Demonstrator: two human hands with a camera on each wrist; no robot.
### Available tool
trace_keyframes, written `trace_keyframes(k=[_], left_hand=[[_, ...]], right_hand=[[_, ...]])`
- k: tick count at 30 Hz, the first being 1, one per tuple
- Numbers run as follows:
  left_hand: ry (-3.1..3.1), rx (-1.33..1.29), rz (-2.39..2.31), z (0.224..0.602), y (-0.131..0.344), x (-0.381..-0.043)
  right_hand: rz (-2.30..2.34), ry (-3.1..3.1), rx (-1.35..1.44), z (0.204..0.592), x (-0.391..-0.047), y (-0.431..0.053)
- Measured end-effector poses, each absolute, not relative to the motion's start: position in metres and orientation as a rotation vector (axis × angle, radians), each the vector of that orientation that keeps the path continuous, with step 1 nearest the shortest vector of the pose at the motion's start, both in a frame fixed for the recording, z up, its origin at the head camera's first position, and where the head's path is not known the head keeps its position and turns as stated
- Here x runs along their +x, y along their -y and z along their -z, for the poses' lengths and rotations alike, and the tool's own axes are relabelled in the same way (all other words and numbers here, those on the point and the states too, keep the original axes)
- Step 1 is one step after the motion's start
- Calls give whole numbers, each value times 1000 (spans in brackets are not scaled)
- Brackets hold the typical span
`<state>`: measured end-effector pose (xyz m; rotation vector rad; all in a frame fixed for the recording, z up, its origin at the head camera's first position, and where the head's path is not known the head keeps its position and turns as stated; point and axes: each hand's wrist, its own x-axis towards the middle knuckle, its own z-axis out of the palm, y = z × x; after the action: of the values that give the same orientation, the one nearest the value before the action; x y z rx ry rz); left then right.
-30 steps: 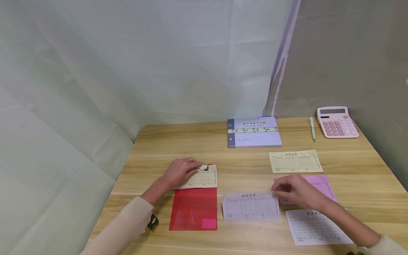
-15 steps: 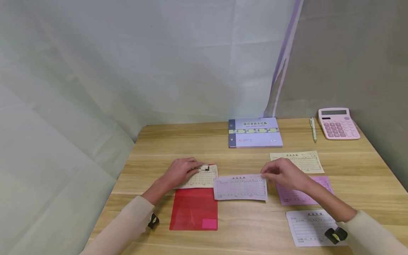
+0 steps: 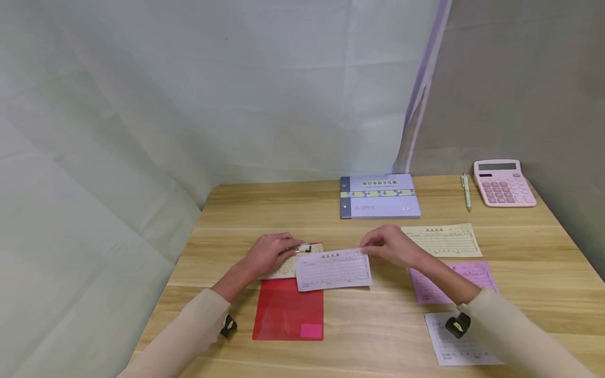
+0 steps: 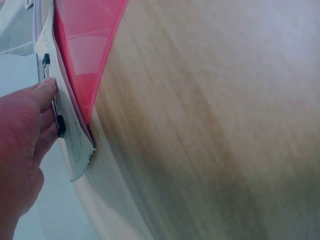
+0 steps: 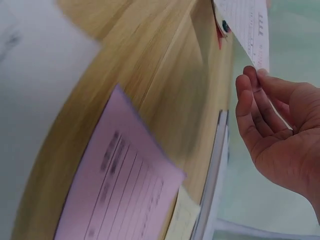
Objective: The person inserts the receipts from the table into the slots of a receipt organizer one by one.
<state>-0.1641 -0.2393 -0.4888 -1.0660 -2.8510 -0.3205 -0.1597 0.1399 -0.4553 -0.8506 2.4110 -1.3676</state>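
Note:
A red clipboard (image 3: 283, 312) lies on the wooden table, with a cream printed form (image 3: 283, 271) over its upper part. My left hand (image 3: 268, 254) pinches the metal clip (image 3: 303, 249) at its top; in the left wrist view the thumb lies on the clip (image 4: 60, 125). From its upper right corner, my right hand (image 3: 391, 244) holds a white printed form (image 3: 333, 270) between thumb and fingertips. This form overlaps the right part of the clipboard and hides some of the cream form. In the right wrist view, the white form (image 5: 250, 25) hangs from the fingertips.
To the right lie a cream form (image 3: 444, 241), a pink form (image 3: 472, 275) and another white form (image 3: 454, 344), partly under the right sleeve. Farther back are a purple account book (image 3: 379, 197), a pen (image 3: 466, 192) and a pink calculator (image 3: 503, 184). A cloth curtain (image 3: 283, 105) stands behind.
My right hand has carried the white form left and away from me, from beside the clipboard to over its right part. The left hand stays at the clip.

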Motion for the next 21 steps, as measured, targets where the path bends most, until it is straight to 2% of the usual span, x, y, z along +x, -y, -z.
trace_keyframes(k=[12,21], left_hand=[[2866,-1052,296,488,238,-164],[2865,-1068,297,485,237,-166]], right_hand=[[1320,-2326,-807,467,-179,-94],[1205,-2358,-861,467,-181,-61]])
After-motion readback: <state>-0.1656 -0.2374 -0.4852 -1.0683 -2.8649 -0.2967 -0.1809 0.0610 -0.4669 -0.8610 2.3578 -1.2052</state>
